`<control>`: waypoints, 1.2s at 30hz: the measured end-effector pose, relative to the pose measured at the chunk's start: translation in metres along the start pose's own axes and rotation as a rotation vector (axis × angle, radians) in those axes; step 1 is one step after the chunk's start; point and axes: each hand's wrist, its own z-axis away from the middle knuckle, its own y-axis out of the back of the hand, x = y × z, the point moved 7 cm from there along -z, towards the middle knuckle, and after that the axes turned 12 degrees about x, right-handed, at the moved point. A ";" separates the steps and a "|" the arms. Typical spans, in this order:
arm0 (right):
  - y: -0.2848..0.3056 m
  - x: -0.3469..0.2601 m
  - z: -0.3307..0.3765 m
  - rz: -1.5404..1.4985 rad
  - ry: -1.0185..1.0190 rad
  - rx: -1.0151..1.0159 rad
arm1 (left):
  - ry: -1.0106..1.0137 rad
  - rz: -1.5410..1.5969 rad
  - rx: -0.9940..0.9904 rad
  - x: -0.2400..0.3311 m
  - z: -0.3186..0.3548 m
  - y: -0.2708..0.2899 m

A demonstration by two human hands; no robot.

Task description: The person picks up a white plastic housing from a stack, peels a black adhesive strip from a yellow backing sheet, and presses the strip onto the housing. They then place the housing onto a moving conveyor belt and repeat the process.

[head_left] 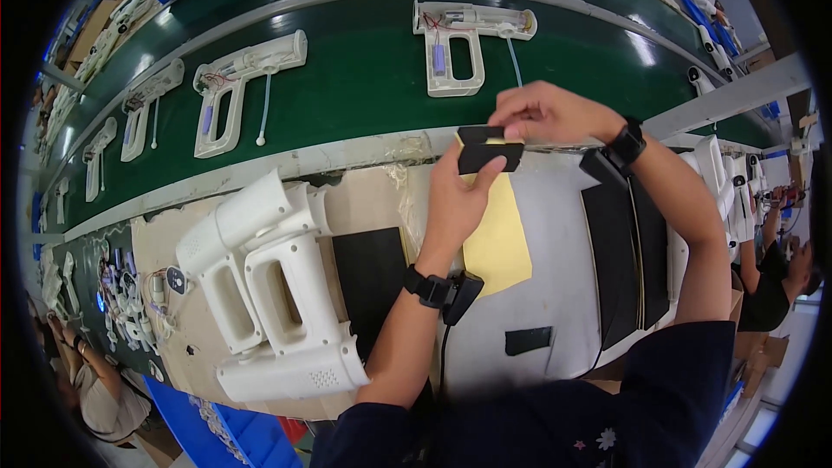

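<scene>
My left hand (pixel 455 208) grips a small stack of black foam pads (pixel 491 157) with a yellow edge, thumb on the front face. At the top edge of the pads, my right hand (pixel 550 113) has its fingers bent in a pinch; whatever lies between the fingertips is too small to make out. A yellow paper sheet (pixel 498 247) shows below the pads, beside my left wrist. Large black foam sheets (pixel 617 251) lie under my right forearm, and another black sheet (pixel 368 273) lies left of my left forearm. One loose black strip (pixel 528 341) rests on the pale table.
Several white gun-shaped housings (pixel 290 295) are piled on cardboard at left. Beyond the table runs a green conveyor (pixel 347 78) carrying open housings (pixel 448 52) with wires and tubes. Purple cells and wiring (pixel 130 295) sit far left, near a blue bin (pixel 217 429). Other people work at both sides.
</scene>
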 end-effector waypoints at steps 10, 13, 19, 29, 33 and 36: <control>0.135 0.027 -0.089 0.883 0.338 0.639 | 0.110 0.067 0.004 -0.005 -0.005 -0.001; 0.127 0.034 -0.099 0.974 0.333 0.609 | 0.127 0.054 0.002 -0.005 -0.005 0.001; 0.128 0.044 -0.097 1.050 0.293 0.581 | 0.094 0.026 0.000 0.000 -0.004 0.000; 0.088 0.012 -0.095 0.558 -0.014 0.627 | 0.065 0.002 0.025 -0.005 -0.004 0.002; 0.079 0.027 -0.094 0.508 -0.122 0.634 | 0.043 0.003 0.017 -0.005 -0.005 -0.003; 0.077 0.025 -0.093 0.520 -0.073 0.686 | 0.028 0.013 0.030 -0.003 -0.007 -0.005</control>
